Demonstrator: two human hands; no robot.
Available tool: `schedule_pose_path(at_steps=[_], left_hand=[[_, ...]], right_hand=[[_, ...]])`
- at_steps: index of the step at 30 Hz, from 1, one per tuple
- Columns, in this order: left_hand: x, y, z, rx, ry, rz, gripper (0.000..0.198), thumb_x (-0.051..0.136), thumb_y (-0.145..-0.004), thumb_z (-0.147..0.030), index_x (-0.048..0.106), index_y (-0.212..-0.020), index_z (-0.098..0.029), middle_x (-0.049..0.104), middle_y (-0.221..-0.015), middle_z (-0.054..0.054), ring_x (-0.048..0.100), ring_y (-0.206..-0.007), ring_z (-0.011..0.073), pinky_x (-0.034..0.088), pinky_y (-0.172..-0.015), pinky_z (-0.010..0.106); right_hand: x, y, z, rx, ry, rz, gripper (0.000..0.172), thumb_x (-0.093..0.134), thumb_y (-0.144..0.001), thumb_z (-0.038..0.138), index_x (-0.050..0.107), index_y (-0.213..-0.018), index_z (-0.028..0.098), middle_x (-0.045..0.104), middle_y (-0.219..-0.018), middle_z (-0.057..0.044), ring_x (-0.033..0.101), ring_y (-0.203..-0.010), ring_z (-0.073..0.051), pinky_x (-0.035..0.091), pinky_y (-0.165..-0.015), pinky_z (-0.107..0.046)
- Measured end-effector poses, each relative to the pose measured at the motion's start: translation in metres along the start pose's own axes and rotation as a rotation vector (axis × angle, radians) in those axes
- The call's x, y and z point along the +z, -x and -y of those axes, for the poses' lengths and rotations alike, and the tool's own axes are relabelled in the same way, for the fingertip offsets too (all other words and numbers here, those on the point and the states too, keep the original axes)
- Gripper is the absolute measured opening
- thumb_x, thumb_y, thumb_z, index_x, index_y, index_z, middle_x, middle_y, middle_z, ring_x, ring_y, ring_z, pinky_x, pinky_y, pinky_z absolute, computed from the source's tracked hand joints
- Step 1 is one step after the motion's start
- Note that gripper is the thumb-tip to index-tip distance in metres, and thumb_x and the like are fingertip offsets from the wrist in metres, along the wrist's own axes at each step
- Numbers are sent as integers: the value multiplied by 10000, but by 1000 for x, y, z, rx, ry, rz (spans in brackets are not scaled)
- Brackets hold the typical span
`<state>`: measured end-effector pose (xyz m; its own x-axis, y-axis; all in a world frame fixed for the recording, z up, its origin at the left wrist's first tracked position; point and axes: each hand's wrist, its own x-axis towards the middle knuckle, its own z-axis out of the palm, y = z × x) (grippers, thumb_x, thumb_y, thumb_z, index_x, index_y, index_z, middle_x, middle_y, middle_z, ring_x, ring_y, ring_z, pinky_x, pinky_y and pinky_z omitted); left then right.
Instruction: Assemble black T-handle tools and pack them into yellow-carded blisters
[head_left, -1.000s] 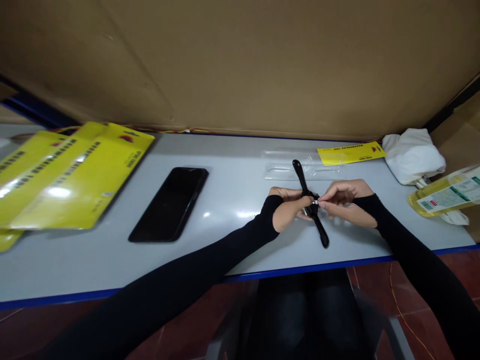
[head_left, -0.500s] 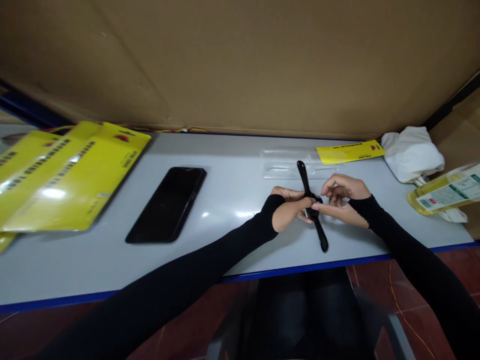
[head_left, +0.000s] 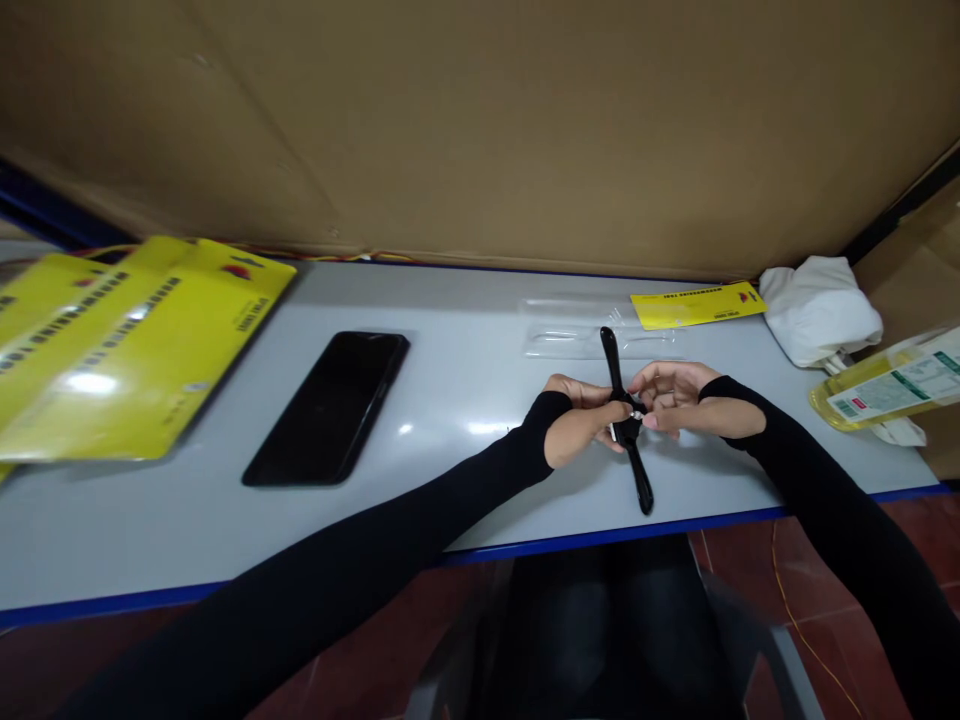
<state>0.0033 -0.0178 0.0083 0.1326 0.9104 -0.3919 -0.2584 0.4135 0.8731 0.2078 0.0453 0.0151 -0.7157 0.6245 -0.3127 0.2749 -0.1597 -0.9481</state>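
Both of my hands meet over a long glossy black tool [head_left: 639, 480] held above the grey table [head_left: 465, 470]. My left hand [head_left: 581, 422] is closed around the tool's middle. My right hand [head_left: 671, 397] pinches a small silvery part at the same spot, fingertips together. The tool's two handle ends stick out above and below my fingers. Black sleeves cover both arms to the wrists.
A black phone [head_left: 328, 407] lies left of my hands. Yellow cards [head_left: 127, 345] are stacked at the far left. Behind the tool lie a clear plastic blister [head_left: 570, 335] and a yellow card [head_left: 697, 304]. A white cloth [head_left: 821, 308] and a yellow bottle [head_left: 877, 390] are at the right. A cardboard wall stands behind.
My right hand opened its fingers briefly, then closed again in a pinch at the tool's middle. The tool tilted slightly more upright. My left hand kept its grip.
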Motion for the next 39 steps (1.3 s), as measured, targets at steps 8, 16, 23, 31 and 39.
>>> schedule_pose_path(at_steps=[8,16,23,31,39], left_hand=[[-6,-1,2,39,-28,58,96,800,-774,-24,836,-736,-105,751,-620,23,716,-497,155,652,-564,266],[-7,-6,3,50,-33,90,70,789,-790,-56,841,-775,-101,759,-646,46,658,-452,124,592,-454,232],[-4,-3,3,28,-45,94,123,760,-788,-3,821,-738,-97,736,-606,34,655,-439,116,566,-454,209],[-5,-8,14,98,-27,89,56,780,-767,-77,831,-783,-95,721,-597,22,636,-446,122,616,-494,264],[-7,-4,11,141,-63,152,63,826,-739,-165,837,-780,-118,742,-615,30,670,-489,130,608,-532,237]], right_hand=[[14,-1,-6,-145,209,-226,546,996,-656,383,661,-1042,190,594,-820,37,523,-585,-67,419,-503,-211],[20,-3,-10,-242,261,-298,438,947,-708,372,699,-1014,183,612,-791,20,563,-599,-89,400,-479,-204],[9,-3,-7,-103,84,-146,355,865,-768,301,649,-1023,182,639,-824,10,616,-636,-117,514,-516,-238],[-5,0,-4,0,-46,60,500,926,-768,285,617,-1146,176,608,-920,14,599,-698,-94,554,-578,-234],[2,-1,-5,-63,54,-7,615,997,-693,369,575,-1111,205,594,-827,54,558,-666,-82,499,-583,-215]])
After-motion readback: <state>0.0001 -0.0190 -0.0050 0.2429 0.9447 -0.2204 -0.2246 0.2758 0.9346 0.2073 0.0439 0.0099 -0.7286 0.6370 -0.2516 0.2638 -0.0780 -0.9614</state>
